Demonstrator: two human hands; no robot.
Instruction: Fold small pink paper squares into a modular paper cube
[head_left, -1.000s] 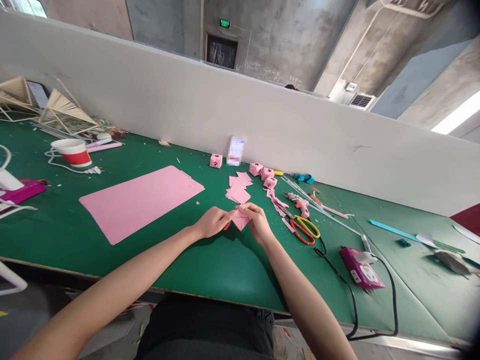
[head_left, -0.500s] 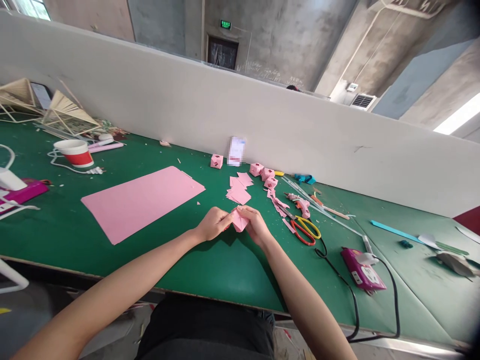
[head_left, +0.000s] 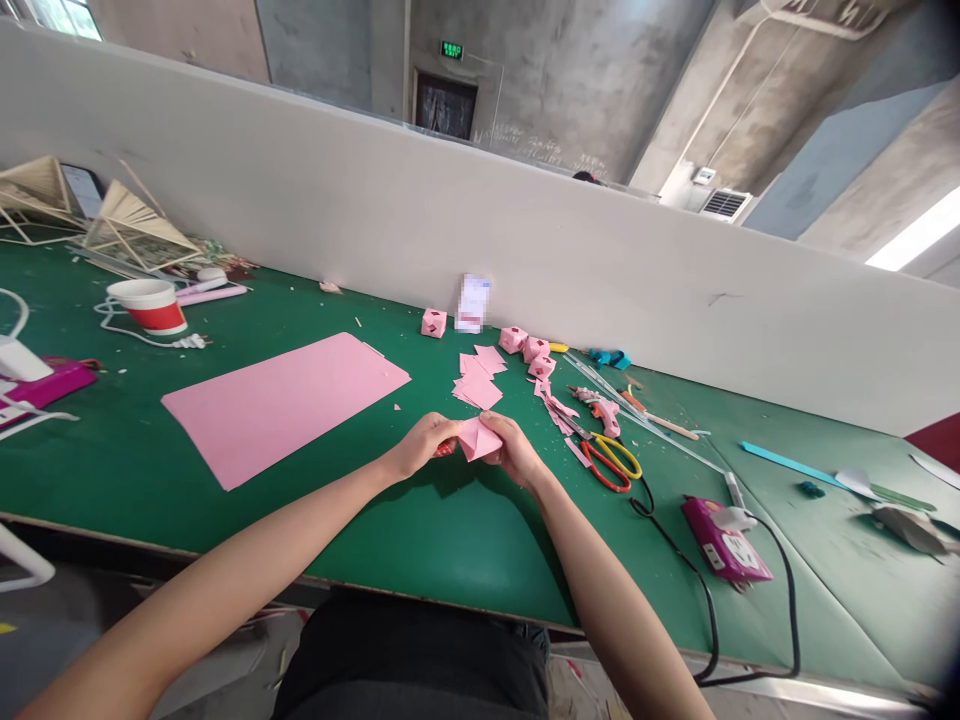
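Left hand [head_left: 421, 446] and right hand [head_left: 519, 452] pinch a partly folded pink paper piece [head_left: 480, 440] above the green table [head_left: 450, 560]; four pink paper cubes [head_left: 433, 323] look finished; pink paper squares [head_left: 480, 389] lie unfolded.

Both bare forearms reach forward from the lower corners and angle inward. The left hand [head_left: 424, 446] and the right hand [head_left: 517, 450] meet near the middle, raised slightly, fingers curled inward and thumbs turned toward each other in a pinching pose.

Red-banded cup [head_left: 154, 314], slatted frames [head_left: 139, 222] on green table [head_left: 442, 540].
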